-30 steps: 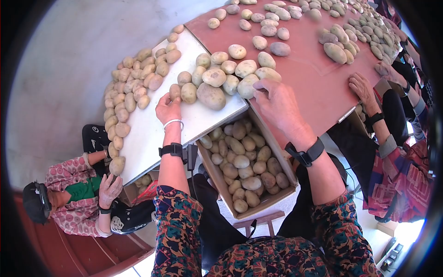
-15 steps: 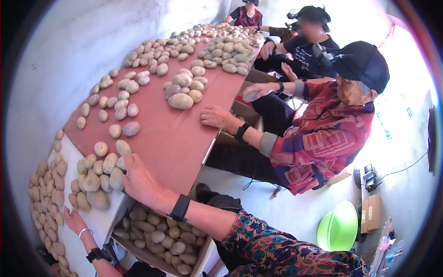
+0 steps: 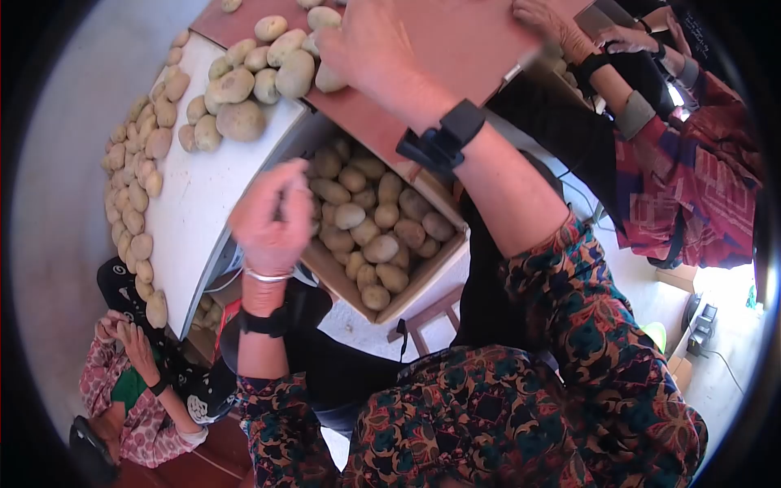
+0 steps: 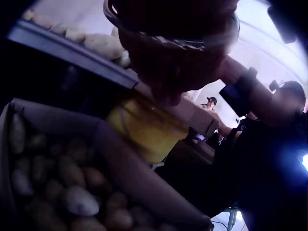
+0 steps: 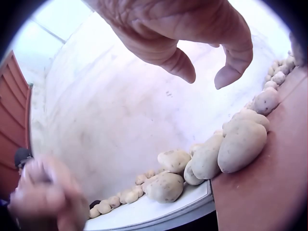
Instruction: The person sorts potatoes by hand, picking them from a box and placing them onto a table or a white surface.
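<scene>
My left hand (image 3: 272,215) is blurred over the near left side of a cardboard box (image 3: 419,305) full of potatoes (image 3: 380,249). Its fingers bend loosely, with a dark gap beside the thumb and nothing visible between them. In the right wrist view this left hand (image 5: 45,197) is a blur at lower left. My right hand (image 3: 370,49) reaches over the red tabletop (image 3: 455,49), beside a heap of larger potatoes (image 3: 294,73). In the right wrist view its thumb and forefinger stand apart above the potatoes (image 5: 242,146), holding nothing.
Smaller potatoes (image 3: 134,195) line the far edge of the white tabletop (image 3: 199,146). A person in a pink patterned shirt (image 3: 154,423) sits at left, another in a red plaid sleeve (image 3: 683,187) at right. A yellow container (image 4: 144,127) stands beyond the box.
My left hand has left the potatoes on the white tabletop and come over the box edge. The right hand stays near the heap on the red top. The head view swung right and back.
</scene>
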